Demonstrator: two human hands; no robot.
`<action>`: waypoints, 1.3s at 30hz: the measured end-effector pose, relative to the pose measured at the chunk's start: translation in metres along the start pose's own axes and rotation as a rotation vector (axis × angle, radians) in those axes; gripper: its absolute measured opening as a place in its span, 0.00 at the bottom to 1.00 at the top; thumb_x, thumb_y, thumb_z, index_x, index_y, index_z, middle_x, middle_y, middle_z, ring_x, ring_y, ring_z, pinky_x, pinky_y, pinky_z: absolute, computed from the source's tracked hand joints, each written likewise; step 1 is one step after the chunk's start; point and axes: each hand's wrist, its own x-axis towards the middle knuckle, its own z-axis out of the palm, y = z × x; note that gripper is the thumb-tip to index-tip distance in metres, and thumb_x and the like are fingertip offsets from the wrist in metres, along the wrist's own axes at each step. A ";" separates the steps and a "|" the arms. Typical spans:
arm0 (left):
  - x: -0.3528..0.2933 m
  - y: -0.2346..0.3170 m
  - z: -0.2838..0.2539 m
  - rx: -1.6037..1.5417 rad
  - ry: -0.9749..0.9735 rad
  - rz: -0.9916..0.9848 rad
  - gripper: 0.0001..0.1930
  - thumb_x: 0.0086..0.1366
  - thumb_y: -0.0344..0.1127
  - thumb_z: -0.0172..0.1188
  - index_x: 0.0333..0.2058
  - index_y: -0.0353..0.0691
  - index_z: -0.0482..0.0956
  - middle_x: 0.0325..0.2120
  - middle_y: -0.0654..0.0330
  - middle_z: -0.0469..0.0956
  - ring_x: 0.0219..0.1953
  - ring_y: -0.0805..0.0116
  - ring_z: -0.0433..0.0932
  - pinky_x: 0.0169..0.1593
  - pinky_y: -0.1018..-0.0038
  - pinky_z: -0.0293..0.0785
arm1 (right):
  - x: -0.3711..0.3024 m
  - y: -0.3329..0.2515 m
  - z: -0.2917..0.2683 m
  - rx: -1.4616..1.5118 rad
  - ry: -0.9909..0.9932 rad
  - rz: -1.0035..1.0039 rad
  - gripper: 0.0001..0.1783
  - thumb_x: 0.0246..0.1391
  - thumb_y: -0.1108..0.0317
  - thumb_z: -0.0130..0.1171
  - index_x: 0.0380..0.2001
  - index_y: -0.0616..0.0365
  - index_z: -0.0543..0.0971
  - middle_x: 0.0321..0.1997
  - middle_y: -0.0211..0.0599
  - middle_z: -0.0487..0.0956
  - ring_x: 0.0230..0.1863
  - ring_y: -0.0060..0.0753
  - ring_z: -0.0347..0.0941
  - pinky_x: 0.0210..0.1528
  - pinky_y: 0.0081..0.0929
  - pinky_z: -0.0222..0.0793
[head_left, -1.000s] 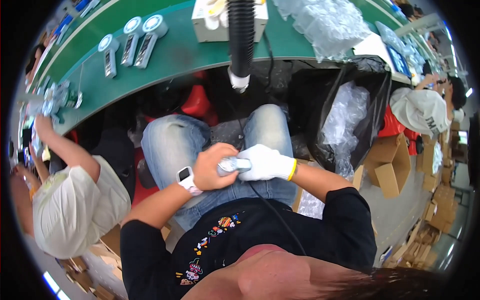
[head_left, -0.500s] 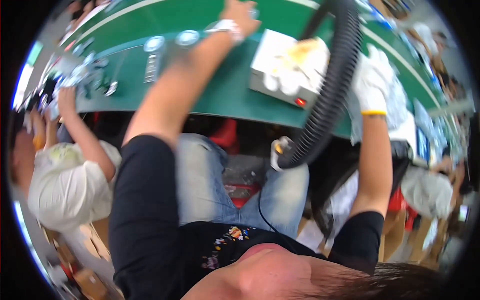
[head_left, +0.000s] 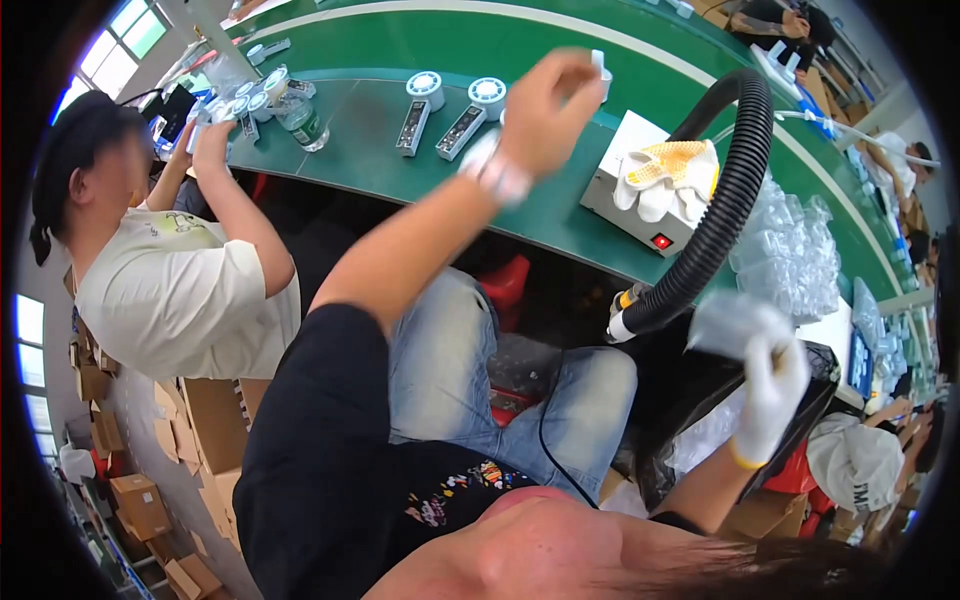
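Observation:
My bare left hand (head_left: 548,112), with a band at the wrist, is lifted over the green table. Its fingers curve loosely, thumb apart from them, and a white upright part (head_left: 604,84) shows just past the fingertips. It appears to stand on the table, out of my grasp. My right hand (head_left: 772,392), in a white glove with a yellow cuff, grips a clear plastic bag (head_left: 735,325) that is smeared by motion. To the left of my left hand sit white round-topped parts (head_left: 487,92) beside grey oblong pieces with dark faces (head_left: 461,131).
A grey box (head_left: 625,195) with a red lit switch carries white-and-yellow gloves (head_left: 668,178). A black corrugated hose (head_left: 735,215) arches past it. Clear plastic bags (head_left: 790,255) are heaped to the right. A bottle (head_left: 303,122) stands near a co-worker (head_left: 180,280) on the left.
My left hand has drawn back and up from the far side of the table. My right hand has come down towards me from the plastic heap, bringing a bag. The view has swung too.

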 end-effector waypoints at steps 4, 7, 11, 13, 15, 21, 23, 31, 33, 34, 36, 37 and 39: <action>-0.203 0.042 -0.015 -0.309 -0.214 -0.594 0.18 0.77 0.43 0.54 0.60 0.42 0.73 0.51 0.57 0.79 0.53 0.68 0.77 0.59 0.68 0.73 | -0.079 0.033 0.068 0.345 -0.122 0.137 0.15 0.57 0.82 0.63 0.48 0.64 0.76 0.51 0.39 0.81 0.50 0.30 0.78 0.58 0.30 0.73; -0.254 0.022 0.019 -0.598 -0.072 -0.964 0.23 0.79 0.48 0.50 0.67 0.47 0.68 0.55 0.58 0.77 0.56 0.64 0.77 0.63 0.65 0.72 | -0.089 0.004 0.141 0.495 -0.177 0.223 0.32 0.55 0.81 0.66 0.64 0.62 0.70 0.55 0.41 0.80 0.57 0.35 0.79 0.61 0.33 0.75; -0.286 -0.001 0.046 -0.976 0.070 -1.070 0.25 0.79 0.50 0.49 0.70 0.50 0.64 0.59 0.59 0.75 0.59 0.62 0.76 0.65 0.64 0.71 | -0.107 0.060 0.229 0.721 -0.018 0.271 0.33 0.56 0.74 0.70 0.65 0.60 0.73 0.50 0.35 0.83 0.50 0.30 0.81 0.56 0.28 0.77; -0.282 -0.008 0.036 -0.900 0.165 -0.958 0.25 0.79 0.48 0.51 0.69 0.47 0.66 0.59 0.60 0.76 0.59 0.62 0.77 0.66 0.63 0.70 | -0.101 0.062 0.224 0.632 -0.060 0.302 0.32 0.56 0.75 0.69 0.64 0.59 0.73 0.51 0.36 0.83 0.51 0.31 0.81 0.57 0.29 0.76; -0.269 -0.008 0.010 -0.693 -0.059 -0.833 0.25 0.78 0.46 0.53 0.68 0.46 0.67 0.58 0.60 0.77 0.59 0.62 0.77 0.65 0.62 0.71 | -0.104 0.061 0.220 0.466 -0.164 0.385 0.31 0.56 0.77 0.68 0.63 0.58 0.73 0.54 0.38 0.82 0.55 0.34 0.80 0.58 0.32 0.76; -0.252 0.024 -0.008 0.122 -0.640 -0.096 0.23 0.75 0.38 0.59 0.65 0.42 0.70 0.54 0.60 0.80 0.57 0.62 0.79 0.63 0.62 0.74 | -0.111 0.049 0.175 0.341 -0.288 0.412 0.27 0.59 0.76 0.67 0.61 0.57 0.75 0.48 0.36 0.84 0.50 0.29 0.81 0.54 0.29 0.78; -0.249 0.032 -0.002 0.088 -0.685 -0.205 0.21 0.75 0.37 0.59 0.64 0.42 0.71 0.53 0.60 0.80 0.57 0.62 0.79 0.62 0.62 0.75 | -0.115 0.052 0.167 0.008 -0.400 0.081 0.26 0.60 0.74 0.66 0.61 0.60 0.75 0.47 0.36 0.85 0.48 0.27 0.82 0.50 0.27 0.79; -0.239 0.007 0.029 -1.054 -0.014 -1.084 0.14 0.72 0.35 0.66 0.50 0.44 0.72 0.42 0.60 0.82 0.43 0.66 0.84 0.45 0.63 0.83 | -0.182 0.177 0.090 1.020 0.584 0.497 0.28 0.61 0.78 0.63 0.64 0.61 0.72 0.56 0.43 0.81 0.52 0.39 0.81 0.57 0.35 0.78; -0.243 -0.001 0.022 -1.169 -0.065 -1.136 0.14 0.72 0.35 0.65 0.50 0.44 0.71 0.41 0.60 0.82 0.43 0.65 0.83 0.46 0.62 0.83 | -0.204 0.159 0.092 0.413 0.696 0.435 0.29 0.60 0.78 0.64 0.64 0.61 0.72 0.59 0.43 0.78 0.55 0.39 0.79 0.59 0.35 0.76; -0.243 -0.001 0.023 -1.088 -0.003 -1.130 0.12 0.73 0.37 0.64 0.50 0.45 0.72 0.40 0.60 0.81 0.44 0.65 0.83 0.47 0.62 0.83 | -0.203 0.149 0.095 0.118 0.724 0.396 0.29 0.59 0.78 0.65 0.64 0.62 0.72 0.61 0.43 0.77 0.57 0.39 0.78 0.60 0.35 0.75; -0.248 0.004 0.020 -1.003 0.051 -1.138 0.11 0.74 0.38 0.64 0.49 0.46 0.72 0.40 0.60 0.81 0.44 0.65 0.83 0.48 0.62 0.82 | -0.212 0.120 0.103 0.128 0.670 0.289 0.33 0.57 0.75 0.69 0.65 0.61 0.71 0.63 0.44 0.75 0.61 0.40 0.74 0.64 0.36 0.72; -0.248 0.006 0.020 -1.016 0.060 -1.125 0.11 0.74 0.39 0.63 0.49 0.46 0.72 0.40 0.60 0.81 0.44 0.65 0.83 0.48 0.63 0.82 | -0.206 0.101 0.114 0.144 0.530 0.258 0.34 0.56 0.73 0.70 0.65 0.61 0.71 0.64 0.45 0.74 0.62 0.40 0.74 0.66 0.36 0.71; -0.251 0.012 0.014 -1.031 0.095 -1.087 0.11 0.76 0.42 0.61 0.48 0.47 0.72 0.41 0.60 0.81 0.45 0.65 0.82 0.48 0.64 0.81 | -0.183 0.056 0.138 0.035 0.238 0.190 0.36 0.54 0.68 0.74 0.64 0.62 0.72 0.64 0.46 0.74 0.63 0.38 0.73 0.67 0.36 0.70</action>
